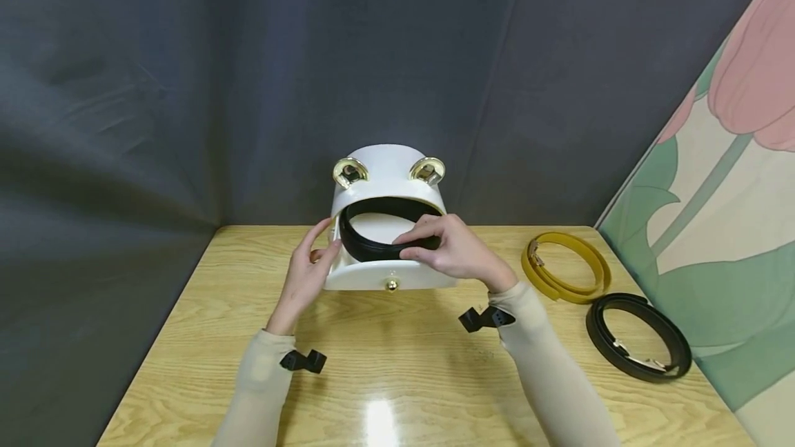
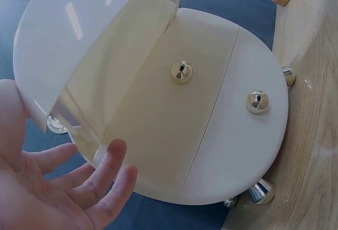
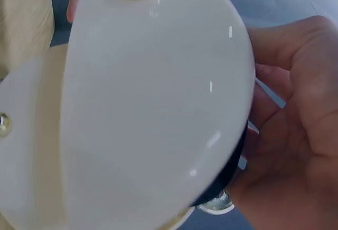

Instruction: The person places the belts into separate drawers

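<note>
Left grip (image 1: 306,274), fingers loosely spread, is at the left edge of an open-fronted white case (image 1: 390,157), apparently steadying it; inside sits a coiled black belt (image 1: 366,250), its near edge pinched by the right grip (image 1: 458,250), perhaps for seating; rightward, a yellow belt (image 1: 582,295) and another black belt (image 1: 601,338) lie coiled on the surface (image 1: 348,343).

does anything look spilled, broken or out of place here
Nothing stands out: the yellow belt and the black belt lie coiled on the table, and the right hand pinches a black band in the opening of the white container. No spill or damage shows.
</note>
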Motion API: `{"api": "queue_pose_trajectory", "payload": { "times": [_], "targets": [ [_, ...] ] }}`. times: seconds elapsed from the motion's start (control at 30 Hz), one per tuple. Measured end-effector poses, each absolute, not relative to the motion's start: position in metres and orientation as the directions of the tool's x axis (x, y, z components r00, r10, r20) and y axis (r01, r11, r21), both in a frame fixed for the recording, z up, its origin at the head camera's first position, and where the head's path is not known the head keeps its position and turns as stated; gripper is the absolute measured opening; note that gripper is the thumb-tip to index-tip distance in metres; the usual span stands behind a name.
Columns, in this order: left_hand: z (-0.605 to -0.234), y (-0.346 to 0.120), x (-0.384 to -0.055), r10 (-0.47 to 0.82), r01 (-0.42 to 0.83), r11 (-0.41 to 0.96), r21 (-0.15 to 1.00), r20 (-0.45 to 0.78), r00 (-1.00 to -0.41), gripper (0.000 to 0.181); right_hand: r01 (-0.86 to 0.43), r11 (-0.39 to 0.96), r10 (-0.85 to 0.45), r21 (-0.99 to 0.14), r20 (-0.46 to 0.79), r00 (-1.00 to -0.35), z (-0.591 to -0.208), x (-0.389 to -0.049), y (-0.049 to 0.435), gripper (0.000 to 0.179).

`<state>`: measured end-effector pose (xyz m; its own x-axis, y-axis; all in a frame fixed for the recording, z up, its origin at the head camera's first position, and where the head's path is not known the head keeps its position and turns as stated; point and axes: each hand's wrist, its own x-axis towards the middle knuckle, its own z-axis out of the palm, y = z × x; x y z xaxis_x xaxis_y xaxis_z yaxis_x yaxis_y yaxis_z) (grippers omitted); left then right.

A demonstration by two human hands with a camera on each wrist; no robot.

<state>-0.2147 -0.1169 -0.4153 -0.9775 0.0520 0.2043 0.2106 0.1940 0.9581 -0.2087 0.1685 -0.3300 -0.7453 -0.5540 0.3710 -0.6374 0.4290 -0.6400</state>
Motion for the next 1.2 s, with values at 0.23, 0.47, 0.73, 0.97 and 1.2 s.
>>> {"api": "queue_pose_trajectory", "payload": {
  "times": [0.23,0.47,0.73,0.97,1.2],
  "targets": [
    [-0.415,-0.115,-0.215,0.053,0.217,0.218,0.952,0.211,-0.976,0.054,-0.622,0.422,-0.590,-0.659,0.321,-0.740,-0.332,-0.217,0.174,0.017],
    [-0.416,-0.113,-0.215,0.057,0.222,0.210,0.952,0.215,-0.975,0.053,-0.561,0.461,-0.631,-0.688,0.191,-0.752,-0.327,-0.226,0.176,0.013],
    [-0.415,-0.114,-0.216,0.055,0.224,0.225,0.948,0.217,-0.975,0.054,-0.529,0.480,-0.641,-0.699,0.132,-0.756,-0.326,-0.231,0.172,0.012],
    [-0.415,-0.114,-0.217,0.056,0.222,0.215,0.951,0.215,-0.975,0.053,-0.515,0.503,-0.622,-0.694,0.123,-0.773,-0.326,-0.229,0.173,0.013],
    [-0.416,-0.114,-0.216,0.064,0.224,0.213,0.951,0.215,-0.975,0.053,-0.513,0.439,-0.552,-0.738,0.229,-0.801,-0.334,-0.226,0.177,0.010]
  ]
}}
